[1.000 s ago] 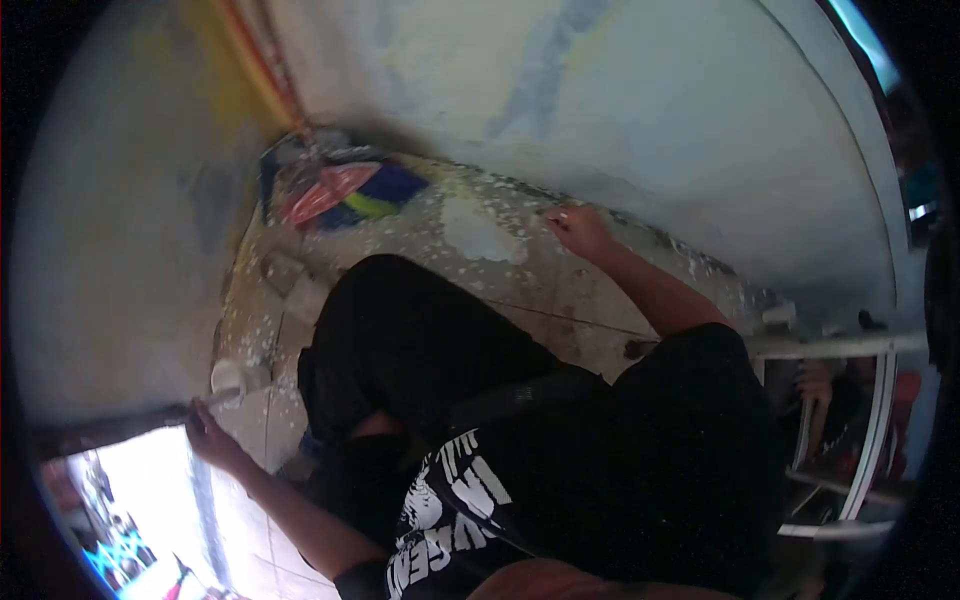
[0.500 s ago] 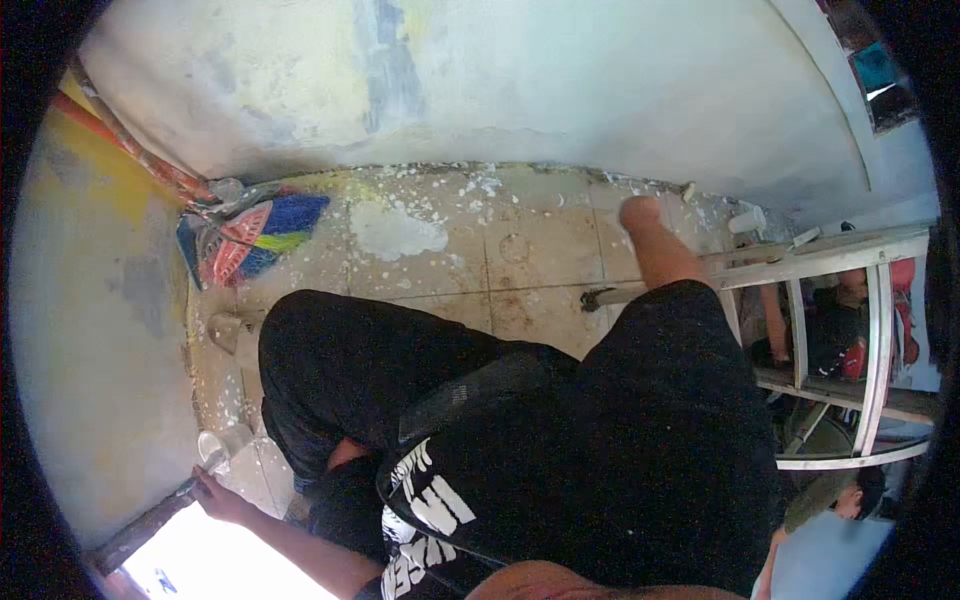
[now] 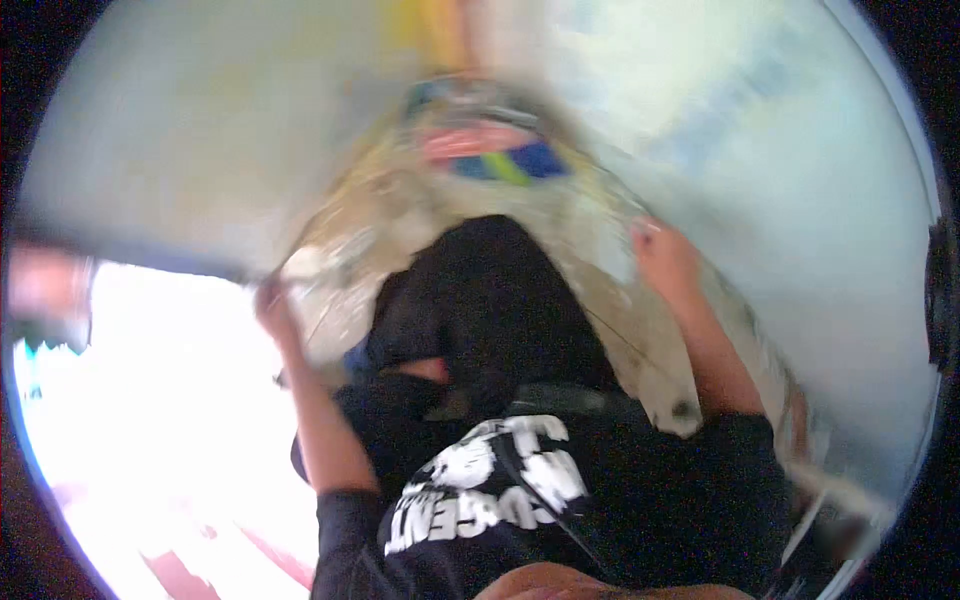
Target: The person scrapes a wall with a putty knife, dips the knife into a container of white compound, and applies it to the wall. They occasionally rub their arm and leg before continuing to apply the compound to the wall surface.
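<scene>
The view is smeared by motion. My left hand (image 3: 274, 305) is at the lower edge of the left wall (image 3: 190, 200), beside the bright opening. Just past it on the floor is a blurred whitish container (image 3: 335, 258). Its fingers are too smeared to show whether they hold anything. On the other side, my right hand (image 3: 668, 258) is low by the right wall (image 3: 760, 190), its fingers curled in. Whatever may be inside those fingers is hidden or blurred. My bent knee (image 3: 490, 290), in black cloth, is between the two hands.
A heap of pink, blue and green items (image 3: 490, 155) fills the corner ahead. The tiled floor (image 3: 600, 230) is paint-spattered. At lower right is part of a ladder (image 3: 850, 490). A blurred reddish shape (image 3: 45, 285) shows at far left, beyond the opening.
My view has swung left, bringing the corner heap to the centre and the ladder to the lower right edge. In the picture, my left hand appears higher and my right hand slightly lower.
</scene>
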A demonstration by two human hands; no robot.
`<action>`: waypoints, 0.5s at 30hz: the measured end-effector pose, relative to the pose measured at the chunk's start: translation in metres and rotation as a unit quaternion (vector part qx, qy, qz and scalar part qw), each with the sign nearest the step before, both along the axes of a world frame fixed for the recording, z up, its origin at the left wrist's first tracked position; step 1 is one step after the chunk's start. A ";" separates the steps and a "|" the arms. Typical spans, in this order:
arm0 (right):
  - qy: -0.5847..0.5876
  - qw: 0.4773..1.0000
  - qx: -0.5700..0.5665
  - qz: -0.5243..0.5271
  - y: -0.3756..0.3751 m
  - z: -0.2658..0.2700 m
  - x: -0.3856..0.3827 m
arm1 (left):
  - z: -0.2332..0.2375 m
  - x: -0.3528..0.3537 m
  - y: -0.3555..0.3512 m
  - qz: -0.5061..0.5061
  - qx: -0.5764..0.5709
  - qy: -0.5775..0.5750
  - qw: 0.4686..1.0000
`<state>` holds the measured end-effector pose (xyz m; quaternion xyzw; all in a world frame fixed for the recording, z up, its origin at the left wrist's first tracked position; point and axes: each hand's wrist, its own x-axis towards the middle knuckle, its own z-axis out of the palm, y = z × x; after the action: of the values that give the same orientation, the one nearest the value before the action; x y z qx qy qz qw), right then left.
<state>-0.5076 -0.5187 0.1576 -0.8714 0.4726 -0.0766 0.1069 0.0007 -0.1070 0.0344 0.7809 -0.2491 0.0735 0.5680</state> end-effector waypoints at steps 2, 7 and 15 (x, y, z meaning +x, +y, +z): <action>-0.134 0.982 -0.080 0.108 0.004 0.015 0.062 | 0.038 -0.028 -0.011 0.089 0.071 -0.033 0.993; -0.313 0.879 0.041 0.358 0.083 0.080 0.242 | 0.089 -0.048 -0.019 0.167 0.139 -0.059 0.974; -0.143 0.811 0.065 0.564 0.229 0.071 0.440 | 0.080 -0.039 -0.019 0.118 0.091 -0.052 0.987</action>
<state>-0.0680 -0.2897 0.2288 -0.9552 -0.1184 -0.0953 0.2541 -0.0382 -0.1260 0.1147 0.8484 -0.1902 0.1575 0.4682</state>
